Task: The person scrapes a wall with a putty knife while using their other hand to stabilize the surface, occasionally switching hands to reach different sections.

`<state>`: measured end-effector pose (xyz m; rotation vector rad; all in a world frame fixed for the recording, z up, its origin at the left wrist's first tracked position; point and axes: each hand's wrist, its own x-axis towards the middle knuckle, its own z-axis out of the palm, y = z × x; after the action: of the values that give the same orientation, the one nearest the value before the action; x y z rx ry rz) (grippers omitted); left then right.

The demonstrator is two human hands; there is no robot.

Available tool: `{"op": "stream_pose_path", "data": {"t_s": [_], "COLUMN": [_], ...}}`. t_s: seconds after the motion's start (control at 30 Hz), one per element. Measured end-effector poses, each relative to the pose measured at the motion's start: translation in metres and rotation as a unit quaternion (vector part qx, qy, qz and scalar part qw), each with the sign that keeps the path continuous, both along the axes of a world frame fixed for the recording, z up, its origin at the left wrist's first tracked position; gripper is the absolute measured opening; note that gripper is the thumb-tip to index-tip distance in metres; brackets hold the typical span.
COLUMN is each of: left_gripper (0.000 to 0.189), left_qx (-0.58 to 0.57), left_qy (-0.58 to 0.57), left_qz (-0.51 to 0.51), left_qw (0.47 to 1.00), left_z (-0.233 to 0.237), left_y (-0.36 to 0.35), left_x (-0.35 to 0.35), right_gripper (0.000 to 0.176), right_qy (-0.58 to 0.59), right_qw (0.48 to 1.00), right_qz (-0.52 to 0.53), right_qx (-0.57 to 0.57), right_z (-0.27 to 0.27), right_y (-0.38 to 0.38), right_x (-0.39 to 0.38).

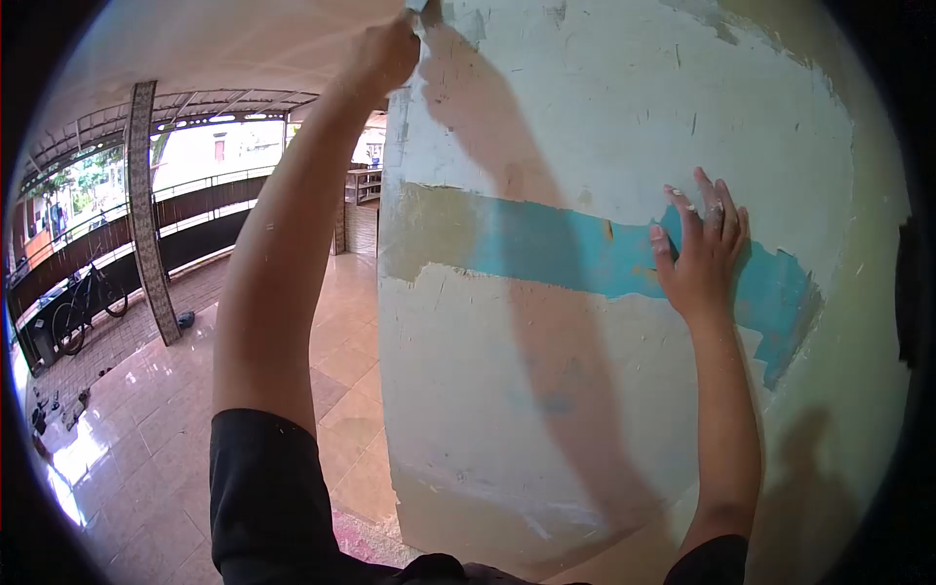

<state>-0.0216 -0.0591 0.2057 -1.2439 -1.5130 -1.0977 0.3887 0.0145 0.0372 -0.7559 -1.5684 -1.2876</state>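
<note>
High at the wall's left edge, my left hand (387, 57) is closed around a scraper (417, 5); only a bit of its greyish metal shows at the top of the view, the rest is hidden or cut off. My right hand (704, 244) lies against the wall (468, 341) with fingers spread, whitish smears on the fingertips. Under and beside it runs a turquoise patch (546, 244) with ragged edges, bordered by pale, scratched paint. My left arm throws a long shadow across the wall.
Left of the wall stretches a shiny tiled floor (185, 439). A patterned post (143, 214) stands there, with a bicycle (90, 297) by a dark railing (210, 229) behind it. Reddish dust or debris (366, 538) lies at the wall's foot. Farther back is a wooden table (364, 183).
</note>
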Motion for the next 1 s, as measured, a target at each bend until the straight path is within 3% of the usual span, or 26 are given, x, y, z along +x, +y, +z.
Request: {"op": "stream_pose_path", "data": {"t_s": [0.17, 0.23, 0.27, 0.37, 0.47, 0.77, 0.8, 0.9, 1.0], "left_gripper": [0.039, 0.039, 0.044, 0.045, 0.045, 0.038, 0.037, 0.036, 0.041], "left_qx": [0.020, 0.041, -0.013, -0.012, -0.045, -0.007, -0.032, 0.047, 0.006], "left_qy": [0.019, 0.080, 0.049, 0.029, -0.012, 0.017, 0.027, 0.100, 0.067], "left_qz": [-0.005, -0.034, -0.012, 0.008, 0.012, -0.016, 0.035, -0.016, -0.036], "left_qw": [1.000, 0.995, 0.999, 0.999, 0.999, 1.000, 0.999, 0.994, 0.997], "left_z": [0.033, 0.022, 0.015, -0.040, -0.058, 0.001, 0.019, 0.006, -0.023], "left_y": [0.021, 0.015, 0.012, -0.008, -0.022, -0.006, 0.017, 0.010, -0.001], "left_x": [-0.038, -0.046, -0.052, -0.015, 0.005, -0.009, -0.031, -0.040, -0.027], "right_gripper": [0.046, 0.046, 0.046, 0.046, 0.047, 0.047, 0.047, 0.047, 0.047], "right_qy": [0.002, 0.002, 0.001, 0.005, 0.008, 0.009, 0.005, 0.002, 0.002], "right_qw": [1.000, 1.000, 1.000, 1.000, 1.000, 1.000, 1.000, 1.000, 1.000], "right_qz": [-0.002, 0.000, 0.003, 0.010, 0.005, 0.002, 0.004, -0.002, -0.004], "right_qx": [-0.011, -0.013, -0.006, 0.001, 0.006, 0.006, 0.006, 0.007, 0.003], "right_z": [0.001, -0.001, -0.001, -0.002, -0.002, -0.004, -0.005, -0.005, -0.008], "right_y": [0.000, 0.001, 0.002, 0.003, 0.003, 0.004, 0.004, 0.004, 0.004], "right_x": [0.003, 0.003, 0.003, 0.001, -0.001, 0.001, 0.002, 0.002, 0.002]}}
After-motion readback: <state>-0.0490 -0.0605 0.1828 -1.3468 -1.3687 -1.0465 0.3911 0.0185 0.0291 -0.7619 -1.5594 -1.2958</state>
